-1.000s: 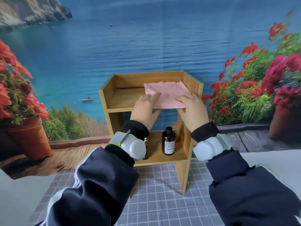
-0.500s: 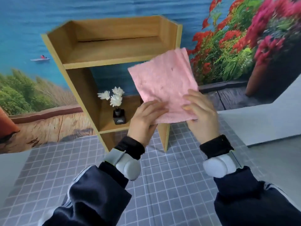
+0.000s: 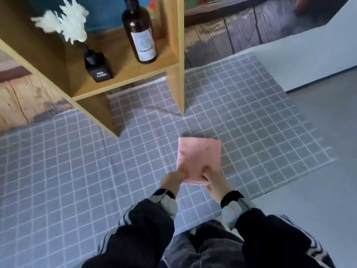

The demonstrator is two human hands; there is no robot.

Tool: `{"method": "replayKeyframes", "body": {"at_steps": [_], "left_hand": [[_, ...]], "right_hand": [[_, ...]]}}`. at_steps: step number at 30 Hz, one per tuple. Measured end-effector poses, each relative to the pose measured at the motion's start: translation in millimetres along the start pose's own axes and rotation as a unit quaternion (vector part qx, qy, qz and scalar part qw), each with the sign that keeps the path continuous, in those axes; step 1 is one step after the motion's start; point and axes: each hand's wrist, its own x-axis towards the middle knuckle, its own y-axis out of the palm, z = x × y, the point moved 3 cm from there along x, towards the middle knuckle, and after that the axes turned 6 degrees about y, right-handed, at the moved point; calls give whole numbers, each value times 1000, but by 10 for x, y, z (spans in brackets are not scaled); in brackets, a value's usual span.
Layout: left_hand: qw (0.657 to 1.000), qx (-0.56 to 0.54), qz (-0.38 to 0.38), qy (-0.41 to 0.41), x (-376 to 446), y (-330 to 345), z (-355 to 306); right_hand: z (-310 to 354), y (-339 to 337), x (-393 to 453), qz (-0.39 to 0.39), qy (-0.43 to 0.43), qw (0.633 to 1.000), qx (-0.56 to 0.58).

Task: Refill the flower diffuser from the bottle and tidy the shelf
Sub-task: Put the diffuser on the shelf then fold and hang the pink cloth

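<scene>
Hands | left hand (image 3: 172, 179) and right hand (image 3: 216, 182) both pinched on pink cloth (image 3: 199, 158) near edge, over grid mat (image 3: 77, 161)

1. You see one pink cloth (image 3: 200, 159) at 6 o'clock.
2. One brown bottle (image 3: 140, 31), one flower diffuser (image 3: 97, 67) at 11 o'clock.
3. One wooden shelf (image 3: 174, 55), one checked mat (image 3: 251, 117).
4. Your two hands: left hand (image 3: 172, 180), right hand (image 3: 216, 182).

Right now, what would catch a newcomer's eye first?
Likely the pink cloth, pinched at its near edge by the left hand and right hand over the grey checked mat. Behind it, the wooden shelf holds a brown bottle and a white flower diffuser.
</scene>
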Motion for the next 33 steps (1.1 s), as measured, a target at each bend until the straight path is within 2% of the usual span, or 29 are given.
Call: {"method": "replayKeyframes", "body": {"at_steps": [2, 3, 6, 8, 12, 16, 19, 22, 24, 26, 29, 33], "left_hand": [[998, -37, -41, -28, -3, -105, 113], [999, -27, -40, -14, 14, -155, 138], [995, 75, 5, 69, 67, -349, 254], [984, 145, -5, 102, 79, -563, 374], [973, 185, -70, 119, -61, -1026, 869], [971, 141, -179, 74, -507, -1232, 1377], [963, 98, -244, 55, -838, -1156, 1649], [958, 85, -267, 58, -964, -956, 1731], [965, 90, -234, 79, -957, -769, 1673], [961, 124, -208, 137, -913, -569, 1540], [940, 164, -173, 244, -734, -240, 1209], [933, 237, -57, 264, -322, 193, 607]], "right_hand": [[98, -8, 41, 7, -43, 999, -15], [166, -42, 77, 13, -61, 998, -23], [393, -27, 199, 42, -109, 993, -37], [604, 40, 275, 63, -142, 986, -64], [1170, 345, 443, 82, -196, 969, -123], [1822, 731, 473, 90, -281, 926, -238], [2022, 908, 323, 69, -327, 897, -287], [1800, 981, 195, 87, -358, 890, -268], [1491, 954, 145, 106, -360, 899, -227], [1172, 845, 97, 93, -362, 909, -182], [626, 584, 69, 51, -304, 935, -175], [-139, 223, -10, -18, -186, 973, -132]]}}
